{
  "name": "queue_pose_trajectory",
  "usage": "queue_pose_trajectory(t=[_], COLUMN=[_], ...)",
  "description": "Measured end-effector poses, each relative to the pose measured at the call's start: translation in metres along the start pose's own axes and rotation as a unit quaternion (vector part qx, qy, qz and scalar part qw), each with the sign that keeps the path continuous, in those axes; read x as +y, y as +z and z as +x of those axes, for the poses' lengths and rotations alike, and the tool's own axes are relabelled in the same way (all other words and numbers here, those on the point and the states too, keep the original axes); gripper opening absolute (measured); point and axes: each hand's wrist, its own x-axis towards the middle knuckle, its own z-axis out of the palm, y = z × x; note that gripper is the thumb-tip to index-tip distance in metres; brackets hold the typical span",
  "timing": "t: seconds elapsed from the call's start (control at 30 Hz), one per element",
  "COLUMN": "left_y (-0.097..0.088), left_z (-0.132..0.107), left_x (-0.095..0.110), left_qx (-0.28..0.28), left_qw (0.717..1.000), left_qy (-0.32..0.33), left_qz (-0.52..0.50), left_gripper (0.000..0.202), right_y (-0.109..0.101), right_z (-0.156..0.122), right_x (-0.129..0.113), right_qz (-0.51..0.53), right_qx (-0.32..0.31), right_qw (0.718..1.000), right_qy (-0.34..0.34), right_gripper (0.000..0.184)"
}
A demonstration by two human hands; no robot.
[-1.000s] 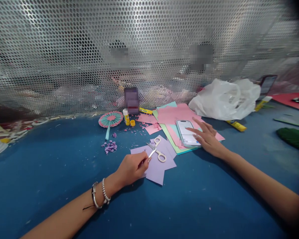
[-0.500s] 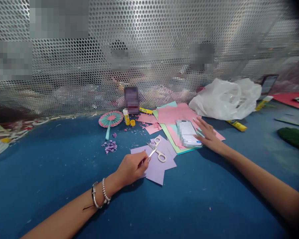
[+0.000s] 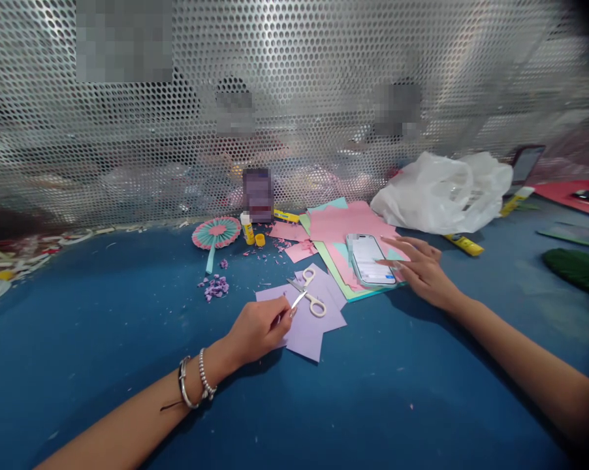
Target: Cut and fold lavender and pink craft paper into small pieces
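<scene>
My left hand (image 3: pixel 262 329) is closed in a pinch over light purple paper sheets (image 3: pixel 307 339). What its fingers hold, if anything, is hidden. White-handled scissors (image 3: pixel 317 307) lie spread apart on the purple sheets, one blade tip reaching my left fingertips. My right hand (image 3: pixel 424 271) has its fingers extended, with a fingertip over the lower screen of a phone (image 3: pixel 371 258); contact with the glass is not clear. Beneath the phone is a stack of pink paper (image 3: pixel 346 222) with green and blue sheets. Curled purple paper bits (image 3: pixel 216 287) are piled left of the sheets.
Behind the sheets stand a glue stick (image 3: pixel 247 230), its yellow cap (image 3: pixel 260 239) and an upright phone (image 3: pixel 258 194). A pink and teal paper fan (image 3: pixel 216 233) lies left. A white plastic bag (image 3: pixel 441 196) sits back right. A perforated metal panel (image 3: pixel 294 78) closes off the table's rear.
My right hand has drawn slightly right and down, its fingers now bent toward the phone's lower screen. My left hand stays in its pinch. The view has shifted slightly.
</scene>
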Motion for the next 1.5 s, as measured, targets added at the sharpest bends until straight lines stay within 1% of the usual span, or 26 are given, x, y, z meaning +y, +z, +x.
queue_pose_trajectory(t=[0.17, 0.37, 0.5, 0.53, 0.73, 0.97, 1.07, 1.13, 1.3, 1.4, 1.5], left_y=[-0.001, -0.002, -0.002, -0.001, -0.001, -0.001, -0.001, -0.001, -0.002, -0.002, -0.002], left_z=[0.001, 0.001, 0.000, 0.000, 0.000, 0.001, 0.001, 0.000, 0.000, 0.001, 0.001], left_x=[0.000, 0.001, 0.001, 0.001, 0.001, 0.001, 0.001, 0.001, 0.001, 0.002, 0.002], left_qx=[-0.005, -0.008, -0.007, -0.007, -0.010, -0.008, -0.007, -0.010, -0.019, -0.021, -0.019], left_qw=[1.000, 1.000, 1.000, 1.000, 1.000, 1.000, 1.000, 1.000, 1.000, 0.999, 0.999], left_qy=[-0.006, -0.008, -0.005, -0.005, -0.017, -0.014, -0.012, -0.013, -0.020, -0.023, -0.025], left_qz=[0.005, 0.008, 0.005, 0.004, -0.003, 0.000, 0.000, -0.001, -0.001, -0.006, -0.008], left_gripper=[0.027, 0.027, 0.026, 0.026, 0.026, 0.026, 0.026, 0.027, 0.026, 0.027, 0.027], right_y=[0.002, 0.002, 0.001, 0.001, 0.009, 0.013, 0.014, 0.015, 0.017, 0.017, 0.015], right_z=[0.001, 0.001, 0.003, 0.004, 0.008, 0.010, 0.011, 0.011, 0.009, 0.008, 0.009], right_x=[-0.001, -0.002, -0.008, -0.009, -0.016, -0.016, -0.016, -0.012, 0.004, 0.006, 0.002], right_qz=[-0.016, -0.018, -0.008, -0.003, -0.004, 0.002, -0.004, 0.005, 0.064, 0.084, 0.076], right_qx=[-0.023, 0.002, 0.034, 0.034, -0.042, -0.062, -0.081, -0.083, -0.043, -0.046, -0.064], right_qw=[1.000, 1.000, 0.999, 0.999, 0.999, 0.998, 0.997, 0.997, 0.995, 0.993, 0.994], right_qy=[-0.013, -0.002, 0.013, 0.016, -0.005, -0.013, -0.009, 0.009, 0.065, 0.068, 0.053], right_gripper=[0.039, 0.039, 0.040, 0.041, 0.040, 0.038, 0.038, 0.039, 0.045, 0.048, 0.049])
